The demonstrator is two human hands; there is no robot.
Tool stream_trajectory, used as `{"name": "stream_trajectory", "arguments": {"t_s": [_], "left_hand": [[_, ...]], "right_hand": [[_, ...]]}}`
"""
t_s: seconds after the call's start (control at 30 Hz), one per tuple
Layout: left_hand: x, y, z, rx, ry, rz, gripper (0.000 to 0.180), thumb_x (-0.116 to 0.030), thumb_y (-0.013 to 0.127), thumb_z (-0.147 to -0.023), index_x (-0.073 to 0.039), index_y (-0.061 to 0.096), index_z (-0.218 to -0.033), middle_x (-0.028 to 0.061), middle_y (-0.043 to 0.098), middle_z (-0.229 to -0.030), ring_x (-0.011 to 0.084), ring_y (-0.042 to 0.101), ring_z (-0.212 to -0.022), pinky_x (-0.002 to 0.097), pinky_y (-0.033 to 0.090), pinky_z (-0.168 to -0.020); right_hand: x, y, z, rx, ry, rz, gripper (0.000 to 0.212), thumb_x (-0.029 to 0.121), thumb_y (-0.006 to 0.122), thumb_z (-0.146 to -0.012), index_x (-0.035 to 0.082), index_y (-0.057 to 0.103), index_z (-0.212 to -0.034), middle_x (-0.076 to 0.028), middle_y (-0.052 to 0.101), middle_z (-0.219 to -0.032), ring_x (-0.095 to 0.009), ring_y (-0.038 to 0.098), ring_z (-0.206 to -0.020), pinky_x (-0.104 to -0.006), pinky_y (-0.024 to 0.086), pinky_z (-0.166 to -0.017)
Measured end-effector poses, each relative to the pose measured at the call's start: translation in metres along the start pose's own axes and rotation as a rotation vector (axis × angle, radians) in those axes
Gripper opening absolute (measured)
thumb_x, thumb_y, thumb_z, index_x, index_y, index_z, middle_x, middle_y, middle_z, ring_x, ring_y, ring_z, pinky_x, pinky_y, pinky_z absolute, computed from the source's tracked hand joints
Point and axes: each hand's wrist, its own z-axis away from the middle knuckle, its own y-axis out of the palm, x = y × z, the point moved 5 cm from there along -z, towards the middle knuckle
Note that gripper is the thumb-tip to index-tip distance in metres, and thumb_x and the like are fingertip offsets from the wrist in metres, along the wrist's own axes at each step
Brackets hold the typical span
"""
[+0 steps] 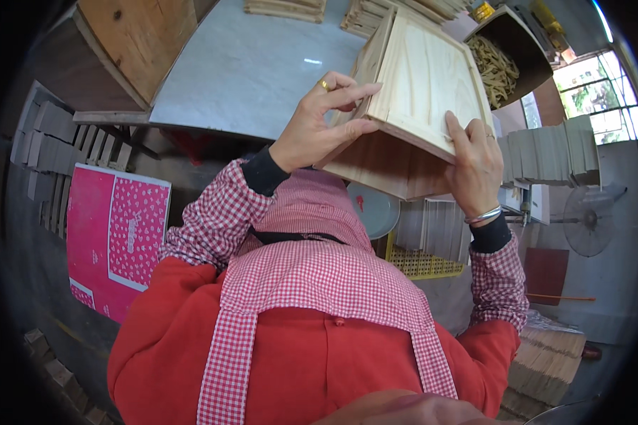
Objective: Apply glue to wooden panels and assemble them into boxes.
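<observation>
Both hands hold a pale wooden box (429, 71), tilted up, with its open side facing me. Its top panel has a raised frame around the edge, and part of the inside shows below. At the left corner, my left hand (319, 124) pinches the box's edge between thumb and fingers; a gold ring is on one finger. My right hand (476, 159) grips the near right corner, thumb and fingers bent over the rim. The far side of the box cannot be seen.
A pale work table (262, 64) lies beyond, with stacked wooden frames (287, 7) at its far edge. A bin of wooden strips (493, 67) stands far right, near a fan (594, 221). At left are a wooden cabinet (131, 49) and a pink carton (92, 227).
</observation>
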Motion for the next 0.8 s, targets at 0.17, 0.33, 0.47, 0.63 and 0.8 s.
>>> {"name": "stream_trajectory", "arguments": {"t_s": [0.17, 0.33, 0.47, 0.63, 0.8], "left_hand": [[0.004, 0.022, -0.014, 0.031, 0.001, 0.062, 0.047, -0.004, 0.067, -0.084, -0.003, 0.055, -0.129, 0.0046, 0.049, -0.11, 0.0148, 0.052, -0.101, 0.0284, 0.044, -0.092], [-0.001, 0.02, -0.036, -0.012, -0.013, 0.083, 0.046, -0.003, 0.067, -0.083, -0.002, 0.056, -0.128, 0.0057, 0.05, -0.112, 0.0148, 0.052, -0.101, 0.0281, 0.047, -0.088], [-0.007, 0.017, -0.045, -0.029, -0.027, -0.025, 0.044, -0.001, 0.063, -0.086, -0.001, 0.055, -0.13, 0.005, 0.049, -0.115, 0.0138, 0.05, -0.105, 0.0272, 0.044, -0.09], [-0.008, 0.019, -0.045, -0.053, -0.06, -0.088, 0.042, -0.005, 0.058, -0.091, 0.0, 0.052, -0.132, 0.0042, 0.049, -0.12, 0.0136, 0.047, -0.111, 0.0281, 0.035, -0.098], [-0.012, 0.022, -0.049, -0.055, -0.014, -0.137, 0.043, -0.005, 0.058, -0.091, 0.0, 0.052, -0.132, 0.0043, 0.048, -0.119, 0.0137, 0.047, -0.11, 0.028, 0.036, -0.097]], "right_hand": [[-0.028, 0.0, 0.009, -0.017, 0.072, -0.012, 0.047, -0.002, 0.059, -0.064, 0.005, 0.058, -0.111, -0.01, 0.049, -0.082, -0.027, 0.053, -0.077, -0.0375, 0.044, -0.065], [-0.047, 0.015, -0.008, -0.133, 0.086, -0.086, 0.046, -0.003, 0.059, -0.064, 0.006, 0.058, -0.109, -0.009, 0.049, -0.08, -0.026, 0.054, -0.078, -0.0368, 0.045, -0.067], [-0.055, 0.021, -0.014, -0.23, 0.06, -0.144, 0.039, 0.001, 0.06, -0.067, 0.005, 0.058, -0.105, -0.008, 0.051, -0.08, -0.025, 0.056, -0.079, -0.034, 0.046, -0.069], [-0.064, 0.017, -0.013, -0.261, 0.042, -0.168, 0.033, 0.004, 0.06, -0.069, 0.003, 0.059, -0.103, -0.008, 0.054, -0.083, -0.024, 0.057, -0.081, -0.032, 0.047, -0.072], [-0.068, 0.021, -0.009, -0.3, 0.07, -0.195, 0.033, 0.007, 0.063, -0.069, 0.003, 0.06, -0.101, -0.008, 0.054, -0.085, -0.024, 0.057, -0.084, -0.0333, 0.047, -0.073]]}}
